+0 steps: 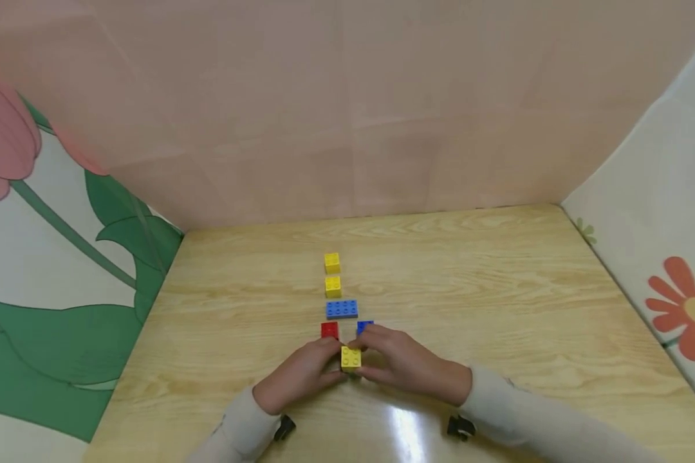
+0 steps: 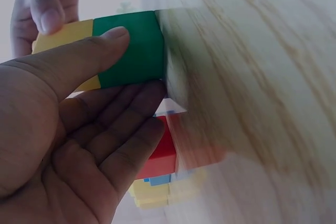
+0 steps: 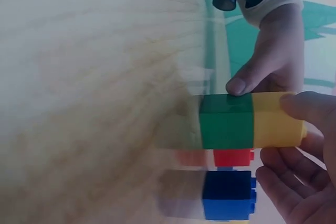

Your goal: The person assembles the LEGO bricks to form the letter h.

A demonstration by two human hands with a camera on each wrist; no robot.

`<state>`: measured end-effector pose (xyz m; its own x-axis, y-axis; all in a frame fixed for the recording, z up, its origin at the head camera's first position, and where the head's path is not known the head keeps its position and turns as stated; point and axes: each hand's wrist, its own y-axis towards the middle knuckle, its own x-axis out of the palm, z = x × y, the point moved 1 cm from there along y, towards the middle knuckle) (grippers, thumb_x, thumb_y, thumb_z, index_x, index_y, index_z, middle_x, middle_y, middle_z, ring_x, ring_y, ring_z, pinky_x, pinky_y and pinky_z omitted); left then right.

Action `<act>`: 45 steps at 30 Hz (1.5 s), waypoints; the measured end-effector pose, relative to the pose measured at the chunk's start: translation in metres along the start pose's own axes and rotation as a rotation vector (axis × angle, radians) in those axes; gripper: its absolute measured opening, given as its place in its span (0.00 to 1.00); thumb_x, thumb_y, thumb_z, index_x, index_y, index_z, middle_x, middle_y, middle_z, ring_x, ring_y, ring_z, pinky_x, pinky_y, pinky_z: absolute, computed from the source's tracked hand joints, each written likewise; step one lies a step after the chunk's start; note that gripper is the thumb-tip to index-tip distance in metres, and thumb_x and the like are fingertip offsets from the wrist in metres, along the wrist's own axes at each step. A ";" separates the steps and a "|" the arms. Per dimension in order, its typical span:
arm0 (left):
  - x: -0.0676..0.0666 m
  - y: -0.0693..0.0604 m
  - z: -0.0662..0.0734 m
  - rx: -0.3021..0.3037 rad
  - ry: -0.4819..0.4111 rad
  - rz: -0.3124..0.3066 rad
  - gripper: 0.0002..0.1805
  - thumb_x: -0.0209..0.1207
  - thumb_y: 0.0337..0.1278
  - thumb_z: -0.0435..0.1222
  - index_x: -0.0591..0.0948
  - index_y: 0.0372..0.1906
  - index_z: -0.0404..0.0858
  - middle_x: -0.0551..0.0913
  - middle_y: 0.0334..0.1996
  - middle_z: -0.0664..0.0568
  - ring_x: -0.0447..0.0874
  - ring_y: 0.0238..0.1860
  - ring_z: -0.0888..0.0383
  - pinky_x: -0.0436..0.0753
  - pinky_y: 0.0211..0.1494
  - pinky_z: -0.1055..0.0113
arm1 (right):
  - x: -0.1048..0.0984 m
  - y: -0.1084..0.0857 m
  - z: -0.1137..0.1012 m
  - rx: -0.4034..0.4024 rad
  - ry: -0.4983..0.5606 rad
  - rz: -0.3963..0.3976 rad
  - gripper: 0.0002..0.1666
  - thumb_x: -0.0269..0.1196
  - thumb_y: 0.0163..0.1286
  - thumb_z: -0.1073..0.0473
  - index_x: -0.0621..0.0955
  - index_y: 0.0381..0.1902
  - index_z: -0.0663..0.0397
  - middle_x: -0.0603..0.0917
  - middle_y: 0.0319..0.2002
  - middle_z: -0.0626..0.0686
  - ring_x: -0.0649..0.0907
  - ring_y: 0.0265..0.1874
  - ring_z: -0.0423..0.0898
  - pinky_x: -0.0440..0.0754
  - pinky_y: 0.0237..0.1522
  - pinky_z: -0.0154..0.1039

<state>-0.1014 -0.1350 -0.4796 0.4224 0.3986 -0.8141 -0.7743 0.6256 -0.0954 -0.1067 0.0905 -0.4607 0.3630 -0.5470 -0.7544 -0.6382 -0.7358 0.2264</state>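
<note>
A yellow block (image 1: pixel 351 358) sits on top of a green block (image 3: pixel 227 121), the two joined as a stack at the tabletop (image 1: pixel 498 289). My left hand (image 1: pixel 304 373) holds the green block, thumb on one side and fingers behind it. From the other side my right hand (image 1: pixel 405 363) pinches the yellow block between thumb and fingers. Just beyond the left fingertips lies a red block (image 1: pixel 329 330). A dark blue block (image 1: pixel 365 326) is partly hidden behind the right hand.
Farther back lie a long blue block (image 1: pixel 342 309) and two yellow blocks, a nearer one (image 1: pixel 333 287) and a farther one (image 1: pixel 332 263), roughly in a line. A pinkish wall (image 1: pixel 353 128) rises at the table's back edge, with flower-printed panels at both sides.
</note>
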 end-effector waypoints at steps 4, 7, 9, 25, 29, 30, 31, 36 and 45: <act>0.000 0.001 0.000 -0.004 -0.002 -0.012 0.17 0.65 0.60 0.47 0.80 0.53 0.49 0.79 0.43 0.65 0.77 0.45 0.68 0.79 0.50 0.68 | 0.002 -0.003 0.002 0.014 0.050 0.013 0.23 0.69 0.64 0.51 0.78 0.56 0.42 0.79 0.49 0.38 0.79 0.49 0.35 0.80 0.51 0.35; -0.001 0.001 0.000 -0.011 -0.004 -0.012 0.18 0.65 0.60 0.47 0.80 0.53 0.49 0.79 0.44 0.64 0.77 0.45 0.68 0.79 0.50 0.68 | 0.002 -0.003 0.000 0.038 0.089 0.006 0.24 0.70 0.63 0.51 0.78 0.57 0.41 0.79 0.51 0.37 0.79 0.49 0.35 0.80 0.52 0.38; -0.001 0.000 -0.001 -0.018 -0.010 -0.015 0.18 0.65 0.60 0.47 0.80 0.53 0.48 0.80 0.44 0.64 0.77 0.46 0.67 0.79 0.51 0.68 | 0.000 -0.003 -0.001 0.052 0.103 -0.005 0.24 0.70 0.63 0.51 0.78 0.57 0.41 0.79 0.51 0.36 0.79 0.49 0.36 0.80 0.52 0.40; -0.005 -0.014 -0.007 -0.028 -0.031 0.018 0.24 0.68 0.57 0.41 0.79 0.58 0.43 0.81 0.53 0.56 0.78 0.55 0.60 0.76 0.60 0.62 | -0.013 -0.004 0.003 0.060 0.079 0.036 0.25 0.68 0.63 0.42 0.78 0.56 0.41 0.81 0.48 0.45 0.80 0.47 0.44 0.80 0.51 0.44; -0.007 -0.016 -0.009 -0.030 -0.030 0.035 0.23 0.68 0.56 0.41 0.79 0.57 0.44 0.81 0.53 0.56 0.78 0.55 0.59 0.76 0.60 0.61 | -0.013 -0.004 0.007 0.033 0.077 0.069 0.25 0.68 0.64 0.45 0.77 0.56 0.42 0.81 0.47 0.46 0.81 0.46 0.44 0.81 0.49 0.45; -0.008 -0.017 -0.010 -0.032 -0.033 0.036 0.23 0.68 0.56 0.41 0.79 0.58 0.44 0.81 0.53 0.56 0.78 0.55 0.59 0.76 0.60 0.60 | -0.014 -0.005 0.008 0.030 0.077 0.077 0.25 0.68 0.64 0.45 0.78 0.56 0.43 0.81 0.47 0.46 0.81 0.46 0.44 0.81 0.49 0.46; -0.008 -0.018 -0.010 -0.035 -0.036 0.035 0.23 0.68 0.56 0.41 0.79 0.58 0.44 0.81 0.54 0.57 0.78 0.56 0.59 0.76 0.60 0.60 | -0.014 -0.005 0.008 0.029 0.076 0.082 0.25 0.68 0.64 0.45 0.78 0.56 0.44 0.81 0.47 0.46 0.81 0.46 0.44 0.81 0.49 0.46; -0.012 -0.021 -0.014 -0.072 -0.047 0.018 0.23 0.68 0.57 0.43 0.79 0.58 0.45 0.81 0.53 0.59 0.78 0.56 0.60 0.76 0.60 0.60 | -0.015 -0.005 0.012 0.032 0.079 0.104 0.25 0.68 0.64 0.46 0.78 0.57 0.46 0.82 0.47 0.47 0.81 0.46 0.42 0.81 0.49 0.47; -0.019 -0.032 -0.028 -0.152 -0.093 0.033 0.21 0.68 0.56 0.43 0.80 0.55 0.44 0.82 0.48 0.60 0.78 0.52 0.61 0.78 0.57 0.59 | -0.015 -0.005 0.015 0.065 0.104 0.100 0.27 0.66 0.66 0.44 0.78 0.57 0.51 0.82 0.48 0.47 0.81 0.47 0.40 0.82 0.49 0.46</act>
<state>-0.0981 -0.1811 -0.4770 0.4319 0.4819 -0.7624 -0.8478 0.5054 -0.1608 -0.1189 0.1088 -0.4593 0.3618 -0.6569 -0.6614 -0.7158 -0.6503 0.2544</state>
